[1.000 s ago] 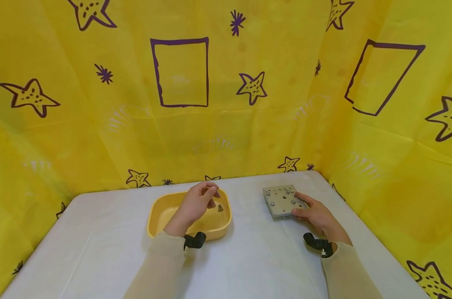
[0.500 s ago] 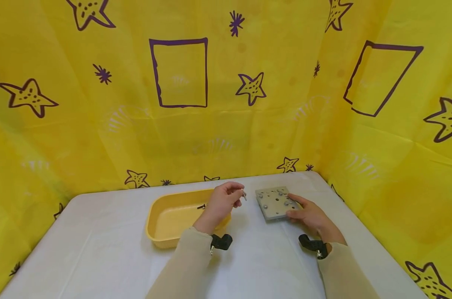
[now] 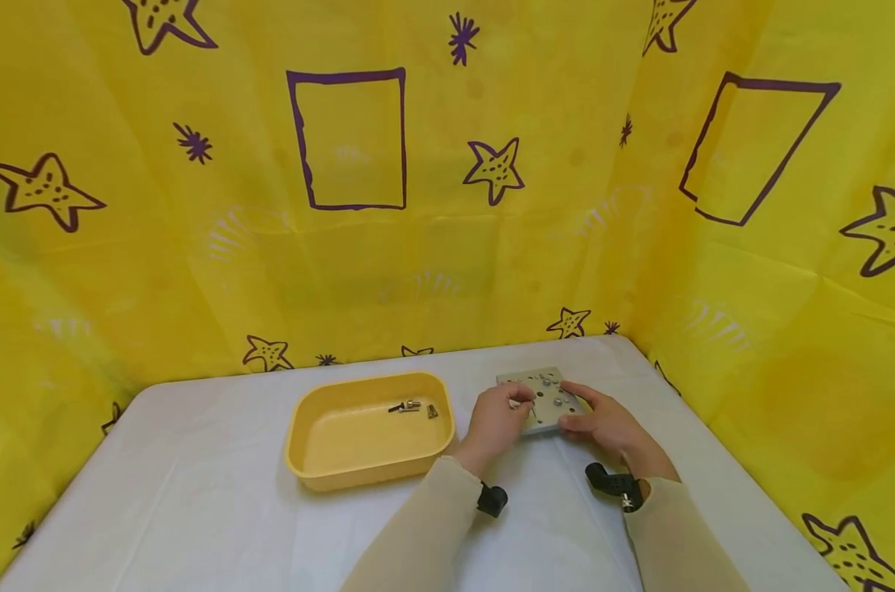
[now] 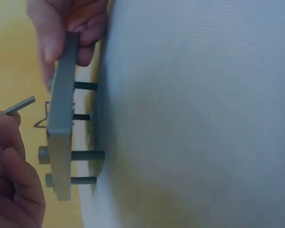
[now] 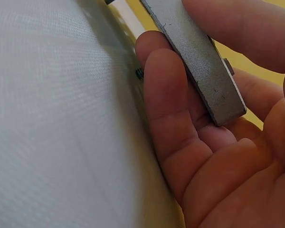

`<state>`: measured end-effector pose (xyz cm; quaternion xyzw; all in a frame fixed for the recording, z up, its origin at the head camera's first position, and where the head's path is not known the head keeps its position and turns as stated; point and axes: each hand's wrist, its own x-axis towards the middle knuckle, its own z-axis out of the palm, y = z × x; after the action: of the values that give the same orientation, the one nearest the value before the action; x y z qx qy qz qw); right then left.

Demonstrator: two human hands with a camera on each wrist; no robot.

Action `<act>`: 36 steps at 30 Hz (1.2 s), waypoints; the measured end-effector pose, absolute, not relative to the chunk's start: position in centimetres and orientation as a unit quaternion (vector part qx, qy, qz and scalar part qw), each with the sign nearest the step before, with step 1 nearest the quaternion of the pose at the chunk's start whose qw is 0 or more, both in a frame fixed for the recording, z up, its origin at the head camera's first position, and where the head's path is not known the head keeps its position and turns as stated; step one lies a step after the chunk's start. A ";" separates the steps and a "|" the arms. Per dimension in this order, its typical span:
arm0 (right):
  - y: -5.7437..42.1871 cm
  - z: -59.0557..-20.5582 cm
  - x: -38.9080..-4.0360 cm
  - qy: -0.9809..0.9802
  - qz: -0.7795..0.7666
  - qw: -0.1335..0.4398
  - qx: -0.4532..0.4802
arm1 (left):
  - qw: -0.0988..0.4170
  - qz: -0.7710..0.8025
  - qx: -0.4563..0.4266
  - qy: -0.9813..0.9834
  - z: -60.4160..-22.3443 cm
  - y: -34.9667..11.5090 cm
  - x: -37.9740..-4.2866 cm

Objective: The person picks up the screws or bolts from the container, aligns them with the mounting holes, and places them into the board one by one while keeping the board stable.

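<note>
A square grey metal plate (image 3: 549, 395) with drilled holes is held above the white table. Several screws stand in it, their heads on top and their shanks (image 4: 88, 155) sticking out underneath, as the left wrist view shows. My right hand (image 3: 606, 422) grips the plate's right edge, thumb above and fingers (image 5: 167, 90) curled below. Over the plate's near left part, my left hand (image 3: 498, 421) pinches a thin metal screw (image 4: 21, 105) between thumb and fingertips. Only its shank shows clearly; the end inside the fingers is hidden. Its tip is apart from the plate in the left wrist view.
Left of the plate stands a yellow tray (image 3: 359, 473) with several loose screws (image 3: 410, 406) near its far right side. Yellow patterned cloth (image 3: 440, 247) rises behind and beside the white table (image 3: 218, 493).
My left hand has moved right, out of the yellow tray and over the plate, carrying the screw. My right hand has brought the plate slightly left.
</note>
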<state>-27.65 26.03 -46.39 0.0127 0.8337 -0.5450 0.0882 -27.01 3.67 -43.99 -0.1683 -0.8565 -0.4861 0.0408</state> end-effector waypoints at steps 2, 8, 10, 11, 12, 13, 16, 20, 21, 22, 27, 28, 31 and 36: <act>25.9 -46.4 -27.7 0.833 -0.547 0.085 0.008 | 0.049 -0.464 -0.179 -0.866 -44.2 4.0 -26.9; 25.9 -46.4 -27.7 0.841 -0.535 0.079 -0.003 | 0.064 -0.431 -0.195 -0.879 -44.9 4.4 -27.0; 26.0 -46.5 -27.7 0.844 -0.531 0.076 -0.004 | 0.059 -0.431 -0.193 -0.880 -45.0 4.4 -27.0; 26.0 -46.5 -27.7 0.844 -0.531 0.075 -0.006 | 0.059 -0.428 -0.193 -0.881 -45.0 4.4 -27.0; 26.0 -46.5 -27.7 0.844 -0.531 0.074 -0.007 | 0.059 -0.423 -0.195 -0.883 -45.0 4.4 -26.9; 26.0 -46.5 -27.8 0.845 -0.530 0.072 -0.009 | 0.056 -0.419 -0.196 -0.885 -44.9 4.4 -26.9; 26.1 -46.6 -27.8 0.842 -0.535 0.071 -0.013 | 0.051 -0.397 -0.205 -0.893 -44.7 4.4 -26.7; 26.1 -46.7 -27.8 0.835 -0.546 0.074 -0.011 | 0.049 -0.371 -0.218 -0.901 -44.5 4.4 -26.5; 26.1 -46.7 -27.8 0.835 -0.545 0.074 -0.013 | 0.049 -0.370 -0.220 -0.901 -44.5 4.4 -26.5; 26.1 -46.7 -27.8 0.833 -0.548 0.076 -0.011 | 0.047 -0.373 -0.219 -0.900 -44.4 4.3 -26.4; 26.1 -46.7 -27.8 0.836 -0.543 0.079 -0.007 | 0.049 -0.464 -0.183 -0.865 -43.7 3.3 -25.9; 26.2 -46.6 -27.8 0.837 -0.541 0.080 -0.003 | 0.051 -0.491 -0.170 -0.853 -43.3 2.9 -25.7; 26.2 -46.6 -27.7 0.841 -0.535 0.084 -0.001 | 0.046 -0.562 -0.136 -0.815 -41.6 0.7 -25.3; 26.2 -46.6 -27.6 0.835 -0.543 0.091 -0.004 | -0.016 -0.571 -0.102 -0.815 -39.3 -5.2 -25.4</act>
<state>-27.62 26.19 -46.59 -0.0043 0.8351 -0.5426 0.0909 -25.42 -5.18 -39.31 -0.1017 -0.8147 -0.5707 -0.0162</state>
